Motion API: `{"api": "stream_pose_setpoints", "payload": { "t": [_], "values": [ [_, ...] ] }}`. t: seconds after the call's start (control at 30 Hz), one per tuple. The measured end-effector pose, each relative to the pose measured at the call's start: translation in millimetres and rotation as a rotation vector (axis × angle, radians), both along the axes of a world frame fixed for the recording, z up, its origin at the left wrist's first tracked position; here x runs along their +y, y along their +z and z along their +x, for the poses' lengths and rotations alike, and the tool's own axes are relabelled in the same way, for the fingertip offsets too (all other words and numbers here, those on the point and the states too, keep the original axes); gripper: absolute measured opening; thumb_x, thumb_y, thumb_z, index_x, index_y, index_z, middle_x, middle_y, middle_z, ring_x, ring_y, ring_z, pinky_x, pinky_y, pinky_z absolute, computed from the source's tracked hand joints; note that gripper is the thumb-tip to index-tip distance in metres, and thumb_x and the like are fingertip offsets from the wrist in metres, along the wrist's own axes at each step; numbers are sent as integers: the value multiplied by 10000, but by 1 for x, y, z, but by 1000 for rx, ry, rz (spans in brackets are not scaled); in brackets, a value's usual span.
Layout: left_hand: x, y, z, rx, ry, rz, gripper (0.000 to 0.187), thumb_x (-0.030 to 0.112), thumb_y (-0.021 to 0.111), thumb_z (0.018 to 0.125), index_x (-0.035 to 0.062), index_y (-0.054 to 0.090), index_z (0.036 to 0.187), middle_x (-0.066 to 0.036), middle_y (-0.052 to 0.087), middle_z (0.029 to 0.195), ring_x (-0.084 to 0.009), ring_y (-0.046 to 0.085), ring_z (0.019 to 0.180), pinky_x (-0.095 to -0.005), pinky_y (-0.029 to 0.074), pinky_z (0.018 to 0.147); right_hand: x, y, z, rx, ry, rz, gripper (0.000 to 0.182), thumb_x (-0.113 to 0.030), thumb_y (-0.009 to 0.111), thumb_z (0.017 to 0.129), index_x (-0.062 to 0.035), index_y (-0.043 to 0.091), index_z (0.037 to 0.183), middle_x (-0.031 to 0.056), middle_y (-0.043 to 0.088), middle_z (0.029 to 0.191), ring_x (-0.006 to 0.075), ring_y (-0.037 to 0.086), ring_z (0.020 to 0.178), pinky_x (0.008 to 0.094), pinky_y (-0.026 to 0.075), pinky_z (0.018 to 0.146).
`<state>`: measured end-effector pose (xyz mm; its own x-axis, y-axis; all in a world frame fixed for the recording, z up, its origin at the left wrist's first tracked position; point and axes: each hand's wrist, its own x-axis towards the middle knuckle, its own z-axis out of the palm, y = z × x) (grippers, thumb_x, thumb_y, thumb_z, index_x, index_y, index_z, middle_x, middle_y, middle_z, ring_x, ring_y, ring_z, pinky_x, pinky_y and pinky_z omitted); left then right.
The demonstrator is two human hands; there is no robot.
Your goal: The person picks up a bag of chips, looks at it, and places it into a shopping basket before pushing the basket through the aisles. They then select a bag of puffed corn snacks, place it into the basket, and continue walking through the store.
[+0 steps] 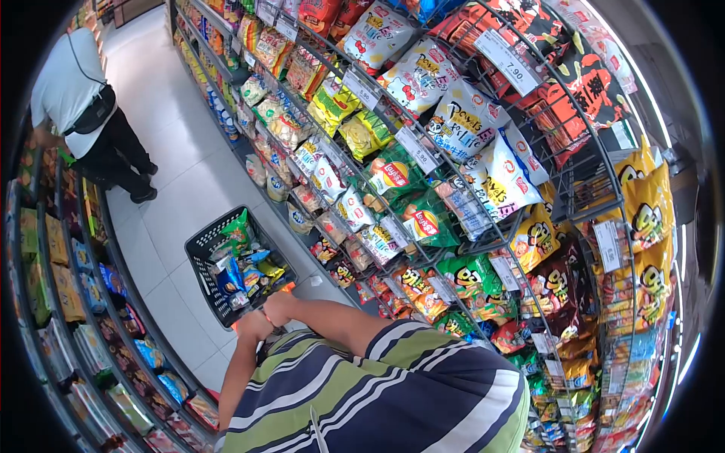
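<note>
A black shopping basket (pixel 208 290) stands in front of me, with several snack packets inside. A green bag (pixel 236 231) lies towards its far end, and blue packets (pixel 231 277) are nearer me. Orange shows at the basket's near edge, on both sides of my hands, and looks like a handle bar (pixel 288 287). Side by side at this edge, my left hand (pixel 253 325) and my right hand (pixel 279 307) are closed on the bar. Their fingertips are mostly hidden.
Tall wire shelves on my right hold chip bags such as the green Lay's bags (pixel 424 220), with price tags (pixel 508 63). Lower shelves (pixel 91 264) of packets line the left. Further along the tiled aisle (pixel 162 177), a person (pixel 91 106) faces the left shelves.
</note>
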<state>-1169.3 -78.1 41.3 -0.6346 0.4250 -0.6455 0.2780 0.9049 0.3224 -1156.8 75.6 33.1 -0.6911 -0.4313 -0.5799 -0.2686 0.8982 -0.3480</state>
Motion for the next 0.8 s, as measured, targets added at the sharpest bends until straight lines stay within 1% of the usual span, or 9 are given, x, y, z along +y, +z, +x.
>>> {"api": "stream_pose_setpoints", "payload": {
  "t": [0.2, 0.3, 0.47, 0.57, 0.7, 0.8],
  "values": [
    [-4, 18, -9, -25, -13, 28, 428, 344, 616, 830, 37, 766, 1088, -225, 728, 1150, -376, 705, 1082, -463, 559, 921, -6, -3, -1, 31, -80, -10, 267, -230, 651, 732, -51, 789, 875, 205, 759, 937, 377, 743, 878, 484, 590, 781],
    [-4, 26, -13, -38, -11, 43, 424, 340, 616, 834, 38, 765, 1092, -223, 729, 1154, -380, 704, 1080, -466, 560, 920, -7, -5, -1, 66, -39, 19, 252, -247, 634, 764, -113, 777, 921, 200, 753, 919, 384, 735, 853, 507, 577, 748],
    [-5, 24, -17, -33, -39, 49, 408, 320, 621, 835, 31, 766, 1083, -231, 732, 1131, -380, 707, 1074, -472, 561, 921, -10, -19, 3, 159, -75, 44, 202, -251, 643, 766, -125, 772, 859, 174, 750, 872, 373, 733, 822, 506, 573, 721],
    [-6, 16, -18, 17, -15, 90, 396, 337, 628, 827, 10, 778, 993, -269, 727, 1049, -404, 715, 1017, -477, 565, 899, -11, -14, 0, 171, -118, 35, 204, -245, 640, 771, -105, 775, 831, 178, 755, 883, 372, 738, 844, 500, 578, 742],
    [-3, 21, -22, 3, -3, 99, 399, 343, 630, 827, 8, 777, 986, -273, 726, 1039, -407, 712, 1020, -479, 564, 904, -10, 5, -3, 170, -154, 23, 211, -245, 633, 780, -92, 777, 798, 177, 758, 875, 373, 740, 846, 497, 582, 744],
    [-3, 21, -25, 6, -5, 90, 405, 354, 632, 831, 10, 777, 986, -272, 727, 1028, -408, 712, 1016, -482, 563, 906, -12, -7, -5, 187, -183, 12, 211, -256, 642, 776, -93, 777, 783, 176, 756, 866, 372, 740, 841, 500, 582, 735]
  ]
}}
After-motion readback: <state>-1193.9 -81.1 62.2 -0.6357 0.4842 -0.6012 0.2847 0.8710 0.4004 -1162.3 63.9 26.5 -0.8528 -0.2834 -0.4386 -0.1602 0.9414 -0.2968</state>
